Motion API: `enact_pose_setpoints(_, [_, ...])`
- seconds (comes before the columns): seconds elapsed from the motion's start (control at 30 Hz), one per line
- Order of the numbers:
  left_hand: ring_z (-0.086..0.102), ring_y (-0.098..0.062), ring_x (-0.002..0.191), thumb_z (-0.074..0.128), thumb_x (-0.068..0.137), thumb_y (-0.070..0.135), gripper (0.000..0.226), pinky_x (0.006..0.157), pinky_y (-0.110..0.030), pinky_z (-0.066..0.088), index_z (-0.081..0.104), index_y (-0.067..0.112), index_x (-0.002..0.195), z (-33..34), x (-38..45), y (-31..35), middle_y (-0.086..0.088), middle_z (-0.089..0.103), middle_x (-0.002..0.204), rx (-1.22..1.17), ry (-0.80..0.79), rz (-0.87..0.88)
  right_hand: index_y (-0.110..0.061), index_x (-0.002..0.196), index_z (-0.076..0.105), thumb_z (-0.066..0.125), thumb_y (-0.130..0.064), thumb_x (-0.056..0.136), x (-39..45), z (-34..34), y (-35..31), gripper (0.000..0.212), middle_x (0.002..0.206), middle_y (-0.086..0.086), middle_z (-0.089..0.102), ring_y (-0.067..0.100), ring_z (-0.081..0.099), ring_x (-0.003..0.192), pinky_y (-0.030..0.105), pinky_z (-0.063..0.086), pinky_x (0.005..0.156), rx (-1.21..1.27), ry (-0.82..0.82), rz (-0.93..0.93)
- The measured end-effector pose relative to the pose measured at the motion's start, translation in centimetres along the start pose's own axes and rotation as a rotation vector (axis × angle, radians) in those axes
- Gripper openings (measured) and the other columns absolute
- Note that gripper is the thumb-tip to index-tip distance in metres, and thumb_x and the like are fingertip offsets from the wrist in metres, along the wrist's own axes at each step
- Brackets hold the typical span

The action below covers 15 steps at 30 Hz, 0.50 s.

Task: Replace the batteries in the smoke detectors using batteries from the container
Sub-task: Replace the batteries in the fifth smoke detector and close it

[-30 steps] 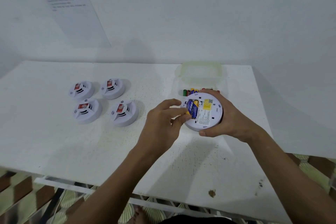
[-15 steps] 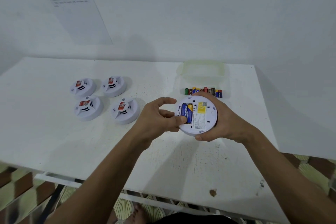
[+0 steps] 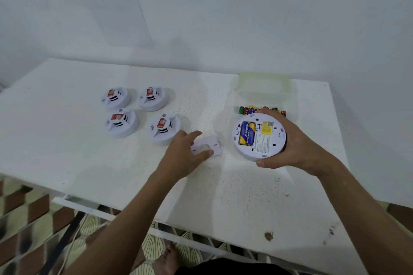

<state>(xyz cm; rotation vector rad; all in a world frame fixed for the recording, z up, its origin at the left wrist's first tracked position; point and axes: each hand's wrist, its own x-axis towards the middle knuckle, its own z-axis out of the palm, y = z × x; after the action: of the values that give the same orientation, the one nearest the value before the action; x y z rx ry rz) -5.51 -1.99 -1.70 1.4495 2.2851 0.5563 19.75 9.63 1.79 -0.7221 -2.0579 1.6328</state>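
Left hand (image 3: pixel 183 156): thumb and fingers spread around the cover plate (image 3: pixel 207 146) on the surface (image 3: pixel 67 145), closing to pinch.
Right hand (image 3: pixel 290 147): grips open detector (image 3: pixel 259 136), batteries (image 3: pixel 247 133) seated.
Container (image 3: pixel 266 87): behind it.
Risk: thin plate slipping; misaligned tabs.
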Motion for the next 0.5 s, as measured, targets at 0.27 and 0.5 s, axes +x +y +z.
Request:
enact_pose_setpoints(0.27, [0.044, -0.012, 0.092, 0.073, 0.068, 0.064, 0.079, 0.08, -0.024, 0.044, 0.053, 0.02, 0.131, 0.7, 0.1, -0.9, -0.002, 0.045, 0.116, 0.068, -0.042, -0.095, -0.032, 0.129, 0.049, 0.087, -0.005, 0.05, -0.4, 0.3, -0.5, 0.092, 0.119, -0.028, 0.062, -0.003, 0.058, 0.115, 0.017, 0.053, 0.084, 0.009, -0.005, 0.011])
enact_pose_setpoints(0.5, [0.047, -0.006, 0.082, 0.081, 0.058, 0.061, 0.068, 0.059, -0.01, 0.035, 0.061, 0.018, 0.106, -1.4, -1.4, 0.8, 0.003, 0.05, 0.102, -0.122, 0.207, -0.008, -0.028, 0.134, 0.048, 0.09, -0.007, 0.05, -0.7, 0.7, -0.4, 0.095, 0.122, -0.018, 0.063, 0.005, 0.058, 0.118, 0.021, 0.055, 0.085, 0.011, 0.006, 0.016])
